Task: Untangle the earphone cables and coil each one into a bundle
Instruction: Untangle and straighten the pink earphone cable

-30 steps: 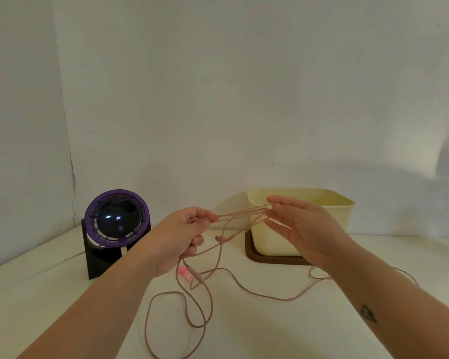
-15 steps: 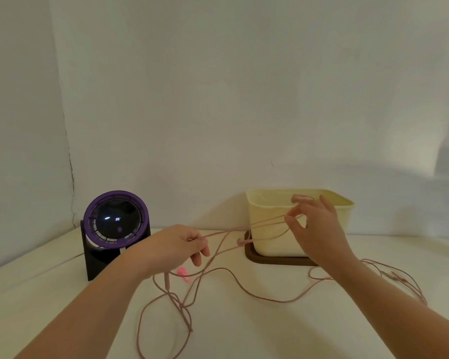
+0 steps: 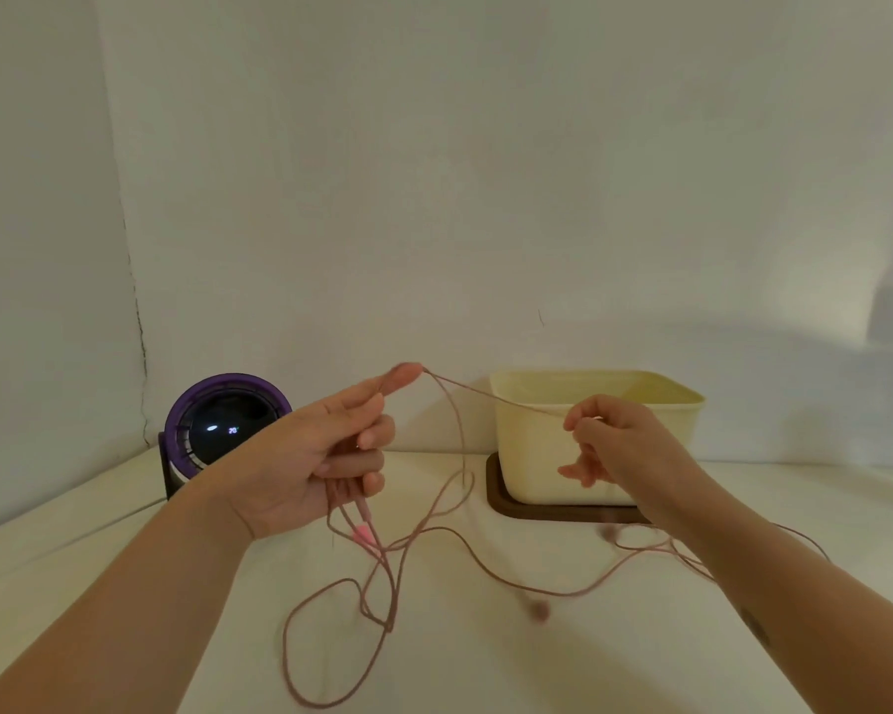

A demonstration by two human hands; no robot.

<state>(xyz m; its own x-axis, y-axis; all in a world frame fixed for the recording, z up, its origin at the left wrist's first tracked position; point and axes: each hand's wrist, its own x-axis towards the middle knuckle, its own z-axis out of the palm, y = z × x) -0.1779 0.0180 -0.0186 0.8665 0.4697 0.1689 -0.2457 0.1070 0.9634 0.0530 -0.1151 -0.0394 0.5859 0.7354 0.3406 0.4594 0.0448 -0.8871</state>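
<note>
Earphone cables [image 3: 563, 593]: thin pinkish-brown strands, partly lifted between the 2 hands, the rest lying in loose crossing loops on the white table [image 3: 485, 662].
Left hand [image 3: 305, 466]: raised, palm turned to the right. The index finger [image 3: 398, 378] is straight with 1 strand draped over its tip, and the other 3 fingers curl round several strands that hang down to the table.
Right hand [image 3: 625, 445]: raised in front of the tub, thumb and forefinger pinching the strand, the remaining fingers loosely bent below.
Hands together or apart: apart, joined only by the cable.
Taut strand [image 3: 465, 384]: runs from the left index fingertip down and right to the right hand's pinch, crossing the tub's near left corner.
Pink piece [image 3: 362, 533]: small bright part on the hanging strands, just below the left hand (too blurred to tell what it is).
Big loop [image 3: 285, 641]: 1 wide loop flat on the table, below the left hand.
Right-side strands: pass under the right forearm.
Tub [image 3: 537, 456]: cream, open-topped, at the back by the wall, standing on a dark brown tray [image 3: 506, 507].
Round device [image 3: 228, 386]: purple ring, dark face with a small lit mark, black stand, back left behind the left hand.
</note>
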